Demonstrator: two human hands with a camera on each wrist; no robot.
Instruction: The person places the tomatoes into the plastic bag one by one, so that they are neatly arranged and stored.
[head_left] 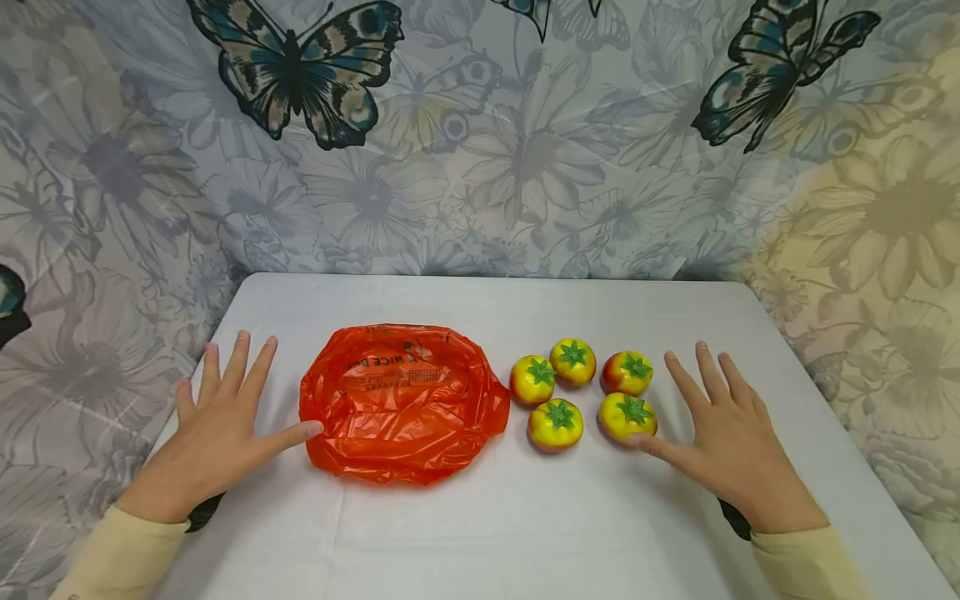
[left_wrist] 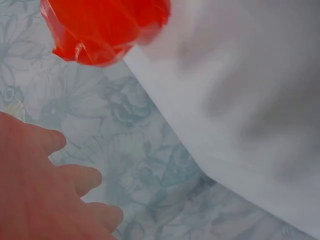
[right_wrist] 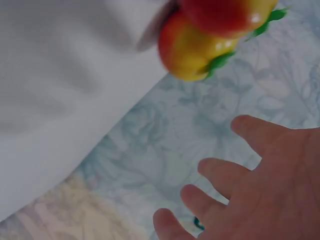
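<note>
A red plastic bag with dark print lies flattened and crinkled on the white table. My left hand is spread at its left, thumb tip at the bag's edge; whether it touches is unclear. To the right of the bag sit several glossy yellow-red tomatoes with green star-shaped tops. Beside them my right hand spreads its fingers, its thumb overlapping the lower right tomato in the head view. Part of the bag shows in the left wrist view, and two tomatoes appear in the right wrist view.
A white cloth covers the table, whose far edge meets a floral curtain printed with butterflies. The same patterned fabric hangs along the left and right sides. Dark bands show under both wrists.
</note>
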